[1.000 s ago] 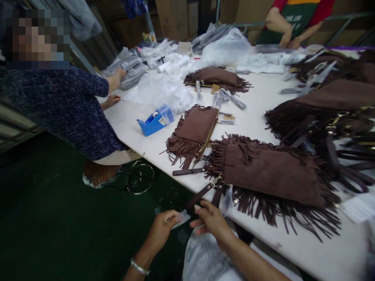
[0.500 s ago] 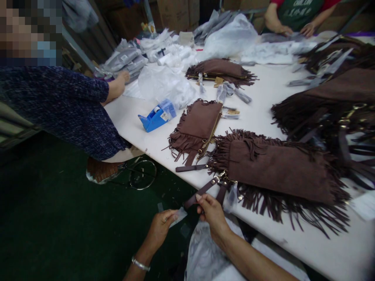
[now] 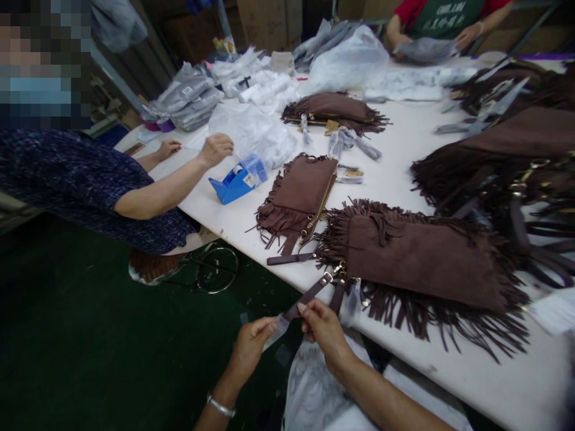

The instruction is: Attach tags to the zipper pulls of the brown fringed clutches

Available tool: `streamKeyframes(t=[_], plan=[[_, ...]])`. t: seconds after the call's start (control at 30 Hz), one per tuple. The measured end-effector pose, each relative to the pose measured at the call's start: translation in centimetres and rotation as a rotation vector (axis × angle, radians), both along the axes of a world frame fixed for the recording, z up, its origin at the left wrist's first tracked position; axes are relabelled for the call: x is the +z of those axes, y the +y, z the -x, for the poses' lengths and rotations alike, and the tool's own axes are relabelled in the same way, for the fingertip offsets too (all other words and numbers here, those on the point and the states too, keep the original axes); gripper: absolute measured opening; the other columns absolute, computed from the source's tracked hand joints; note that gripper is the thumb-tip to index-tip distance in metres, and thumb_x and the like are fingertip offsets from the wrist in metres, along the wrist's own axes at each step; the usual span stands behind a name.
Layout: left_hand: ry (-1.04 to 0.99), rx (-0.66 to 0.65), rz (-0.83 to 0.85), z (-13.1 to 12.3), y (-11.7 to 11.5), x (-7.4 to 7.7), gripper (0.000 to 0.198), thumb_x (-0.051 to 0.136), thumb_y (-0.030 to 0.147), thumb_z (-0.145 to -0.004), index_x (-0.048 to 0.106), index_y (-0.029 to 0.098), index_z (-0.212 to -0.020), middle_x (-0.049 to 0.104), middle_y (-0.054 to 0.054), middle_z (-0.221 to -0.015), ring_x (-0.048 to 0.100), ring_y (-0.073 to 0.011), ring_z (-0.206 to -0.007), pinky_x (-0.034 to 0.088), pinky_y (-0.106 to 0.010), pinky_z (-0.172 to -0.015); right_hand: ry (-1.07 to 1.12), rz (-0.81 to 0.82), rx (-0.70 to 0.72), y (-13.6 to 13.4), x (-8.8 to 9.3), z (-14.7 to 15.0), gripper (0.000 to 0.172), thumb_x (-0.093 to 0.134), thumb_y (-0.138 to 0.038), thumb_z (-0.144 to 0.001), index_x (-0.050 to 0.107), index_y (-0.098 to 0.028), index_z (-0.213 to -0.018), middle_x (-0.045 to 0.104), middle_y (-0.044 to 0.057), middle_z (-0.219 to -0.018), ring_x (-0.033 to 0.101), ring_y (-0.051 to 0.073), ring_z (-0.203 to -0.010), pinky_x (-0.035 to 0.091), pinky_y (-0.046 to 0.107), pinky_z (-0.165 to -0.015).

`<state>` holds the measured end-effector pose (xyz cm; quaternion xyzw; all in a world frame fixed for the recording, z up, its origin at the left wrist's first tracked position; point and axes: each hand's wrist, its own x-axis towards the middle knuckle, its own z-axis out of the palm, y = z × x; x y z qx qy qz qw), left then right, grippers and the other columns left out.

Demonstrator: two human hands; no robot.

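My left hand [image 3: 251, 347] pinches a small clear plastic sleeve [image 3: 277, 333] beyond the table's front edge. My right hand [image 3: 329, 335] grips a brown leather strap [image 3: 311, 294] between thumb and fingers. The strap's free end meets the mouth of the sleeve; how far it reaches inside is hard to make out. By a gold clasp, the strap hangs from a large brown fringed bag [image 3: 417, 257] lying flat on the white table [image 3: 395, 149]. A clear plastic wrap [image 3: 353, 304] hangs close by the bag's corner.
Beyond lie a smaller fringed bag [image 3: 302, 185], a blue tape dispenser [image 3: 240, 178] and another fringed bag [image 3: 335, 108]. More brown bags [image 3: 507, 149] pile up at right. A co-worker [image 3: 148, 185] sits at left; another person [image 3: 442, 27] handles grey plastic at the back.
My left hand has brought the sleeve up against the strap's end. The co-worker at left now has both forearms over the table, and the person at the back has lifted the grey plastic.
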<state>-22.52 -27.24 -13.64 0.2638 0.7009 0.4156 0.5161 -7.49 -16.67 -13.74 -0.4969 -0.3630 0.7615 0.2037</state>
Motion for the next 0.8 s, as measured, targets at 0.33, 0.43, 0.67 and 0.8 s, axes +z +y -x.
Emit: streamKeyframes(t=[0.33, 0.43, 0.67, 0.8], plan=[[-0.123, 0.073, 0.023, -2.2, 1.9, 1.8, 0.043, 0.066, 0.049, -0.078, 0.072, 0.014, -0.103, 0.074, -0.011, -0.096, 0.066, -0.0236, -0.086, 0.048, -0.033, -0.081, -0.014, -0.005, 0.024, 0.3, 0.3, -0.5, 0.036, 0.062, -0.051, -0.074, 0.045, -0.02, -0.07, 0.052, -0.006, -0.048, 0.039, 0.006, -0.038, 0.029, 0.017, -0.035], [-0.116, 0.027, 0.022, -2.6, 3.2, 2.2, 0.04, 0.067, 0.046, -0.078, 0.072, 0.013, -0.1, 0.073, -0.01, -0.091, 0.065, -0.0218, -0.081, 0.047, -0.03, -0.075, -0.019, -0.014, 0.052, 0.1, -0.2, -0.4, 0.035, 0.061, -0.05, -0.073, 0.044, -0.02, -0.07, 0.053, -0.006, -0.048, 0.04, 0.006, -0.036, 0.031, 0.017, -0.034], [-0.105, -0.06, -0.006, -2.4, 4.1, 0.9, 0.031, 0.068, 0.042, -0.075, 0.07, 0.012, -0.085, 0.069, -0.007, -0.077, 0.06, -0.0185, -0.073, 0.044, -0.028, -0.07, -0.171, -0.199, 0.481, 2.0, 2.0, -4.0, 0.027, 0.05, -0.043, -0.084, 0.058, -0.017, -0.081, 0.06, -0.001, -0.054, 0.056, 0.013, -0.043, 0.045, 0.024, -0.044], [-0.105, -0.098, 0.03, -1.9, 3.0, 1.4, 0.03, 0.067, 0.041, -0.076, 0.069, 0.013, -0.084, 0.068, -0.006, -0.078, 0.059, -0.0188, -0.074, 0.043, -0.029, -0.07, -0.552, -0.887, 0.566, 6.2, 5.9, -6.7, 0.029, 0.039, -0.026, -0.094, 0.061, -0.021, -0.112, 0.071, 0.008, -0.093, 0.069, 0.021, -0.083, 0.051, 0.03, -0.074]])
